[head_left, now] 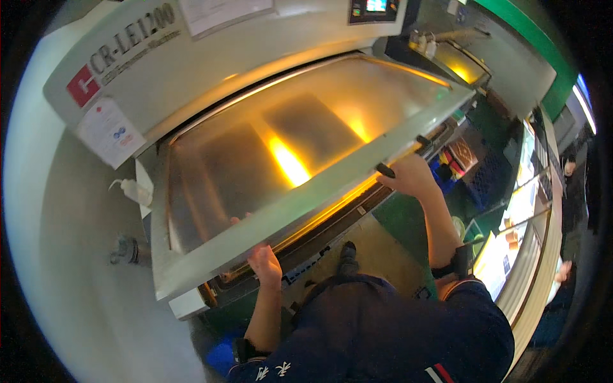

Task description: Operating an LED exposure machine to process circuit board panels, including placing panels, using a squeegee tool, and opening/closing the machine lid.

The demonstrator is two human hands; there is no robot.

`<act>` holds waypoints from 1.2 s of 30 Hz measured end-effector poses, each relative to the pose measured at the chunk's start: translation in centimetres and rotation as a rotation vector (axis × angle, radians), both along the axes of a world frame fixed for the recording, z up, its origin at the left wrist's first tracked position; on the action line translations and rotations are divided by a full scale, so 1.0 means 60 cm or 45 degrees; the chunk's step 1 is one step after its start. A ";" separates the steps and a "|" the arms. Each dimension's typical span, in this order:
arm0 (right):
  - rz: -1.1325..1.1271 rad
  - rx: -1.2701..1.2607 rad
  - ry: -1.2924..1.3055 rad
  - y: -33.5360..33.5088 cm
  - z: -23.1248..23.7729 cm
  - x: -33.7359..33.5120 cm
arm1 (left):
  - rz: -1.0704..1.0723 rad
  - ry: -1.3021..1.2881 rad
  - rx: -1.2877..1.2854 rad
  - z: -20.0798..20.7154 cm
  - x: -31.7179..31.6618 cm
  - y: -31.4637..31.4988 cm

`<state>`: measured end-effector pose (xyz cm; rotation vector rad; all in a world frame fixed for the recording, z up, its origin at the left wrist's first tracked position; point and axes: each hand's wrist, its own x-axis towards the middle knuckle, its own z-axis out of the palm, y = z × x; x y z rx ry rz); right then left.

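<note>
A wide tray-like frame [319,185] with a pale green-grey rim and a shiny, translucent sheet [223,159] slants across the front of a large machine. My right hand [412,175] is closed at its front edge, around a short black handle [385,170]. Farther left, my left hand [265,265] grips the same rim from below. Part of its fingers is hidden behind the rim, and fingertips show faintly past it. Beneath the frame's front edge runs a glowing yellow strip [325,220]. Two darker rectangles show in the sheet, with bright yellow light between them.
The white machine body [211,64] rises behind the frame, with a small lit screen [377,6]. A white squeeze bottle [136,191] hangs at the left. On the right stand a basket of mixed items [460,159] and a bright light table [511,242]. My shoe [348,250] rests on the floor below.
</note>
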<state>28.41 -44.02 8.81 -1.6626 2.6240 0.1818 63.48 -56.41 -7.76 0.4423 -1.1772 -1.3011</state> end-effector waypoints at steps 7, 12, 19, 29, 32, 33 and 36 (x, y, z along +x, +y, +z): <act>0.292 -1.231 -0.010 -0.023 -0.009 -0.019 | -0.007 0.294 -0.177 0.172 -0.054 -0.059; 0.321 -1.138 -0.344 -0.101 -0.176 -0.085 | -0.043 0.545 -0.180 0.228 -0.064 -0.111; 0.048 -0.325 -0.337 -0.207 -0.429 -0.287 | -0.714 0.473 -0.689 0.314 -0.106 -0.166; -0.535 -0.280 -0.510 -0.287 -0.384 -0.413 | 0.706 -2.335 0.401 -0.154 -0.051 -0.314; -0.611 -0.200 -0.402 -0.313 -0.403 -0.415 | 1.051 -2.656 0.932 -0.261 -0.049 -0.287; -0.673 -0.149 -0.391 -0.315 -0.424 -0.424 | 1.029 -2.654 0.890 -0.206 -0.088 -0.267; -0.720 -0.116 -0.489 -0.277 -0.384 -0.408 | 0.646 -2.594 0.775 -0.050 -0.121 -0.223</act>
